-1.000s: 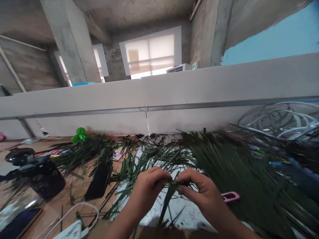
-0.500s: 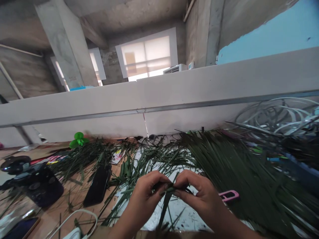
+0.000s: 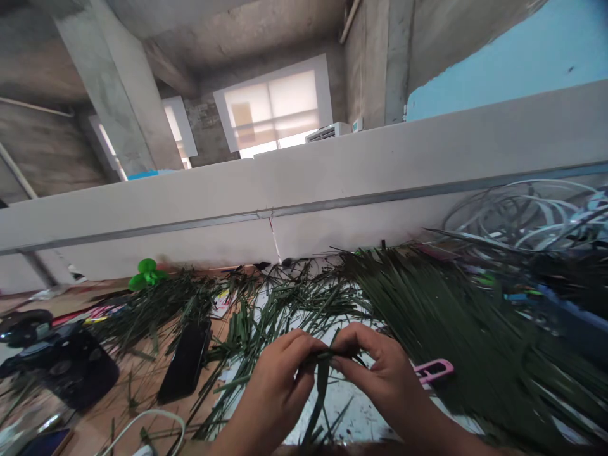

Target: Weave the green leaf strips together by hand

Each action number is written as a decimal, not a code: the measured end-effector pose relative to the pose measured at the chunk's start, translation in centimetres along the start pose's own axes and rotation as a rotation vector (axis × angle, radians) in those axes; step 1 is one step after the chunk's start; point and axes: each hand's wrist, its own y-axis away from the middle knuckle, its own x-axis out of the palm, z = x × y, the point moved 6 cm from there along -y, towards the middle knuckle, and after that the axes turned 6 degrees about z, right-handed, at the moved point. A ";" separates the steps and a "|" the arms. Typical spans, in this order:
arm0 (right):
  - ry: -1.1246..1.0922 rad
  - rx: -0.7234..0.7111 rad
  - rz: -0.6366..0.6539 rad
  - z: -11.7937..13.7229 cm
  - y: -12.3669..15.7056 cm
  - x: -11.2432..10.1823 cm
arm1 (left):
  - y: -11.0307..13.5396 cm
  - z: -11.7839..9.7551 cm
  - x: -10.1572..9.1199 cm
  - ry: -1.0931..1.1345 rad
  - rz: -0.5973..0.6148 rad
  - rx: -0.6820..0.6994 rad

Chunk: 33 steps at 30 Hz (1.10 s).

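Observation:
My left hand [image 3: 280,380] and my right hand [image 3: 380,373] meet low in the middle of the view. Both pinch the same narrow green leaf strip [image 3: 321,386], folded at the fingertips, with its long end hanging down toward me. Under the hands lies a white sheet [image 3: 354,405]. A big pile of long dark green leaf strips [image 3: 451,316] spreads to the right of the hands. More loose strips [image 3: 285,301] lie scattered just beyond my fingers.
A black phone [image 3: 186,360] lies left of my hands and a pink cutter [image 3: 434,370] to their right. At the far left sit a black bag [image 3: 66,367] and a white cable [image 3: 142,421]. A green clip [image 3: 145,273] and coiled grey bands [image 3: 527,212] lie by the white partition [image 3: 332,190].
The view has swung a little to the right. My hands stay together on the strip, with the fingers shifting slightly as they work the fold.

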 end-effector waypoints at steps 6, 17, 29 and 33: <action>-0.019 -0.121 0.025 0.8 -0.1 0.2 | 0.0 0.1 0.0 0.010 0.001 -0.024; -0.007 -0.147 -0.034 0.6 0.0 -0.1 | 0.2 1.2 0.1 0.029 -0.081 -0.138; -0.122 0.107 -0.089 -1.4 -0.2 -1.0 | -0.4 3.1 -0.8 -0.035 -0.109 -0.150; -0.320 0.228 -0.161 -3.1 -0.7 -1.6 | -0.4 5.1 -1.5 0.005 -0.196 -0.243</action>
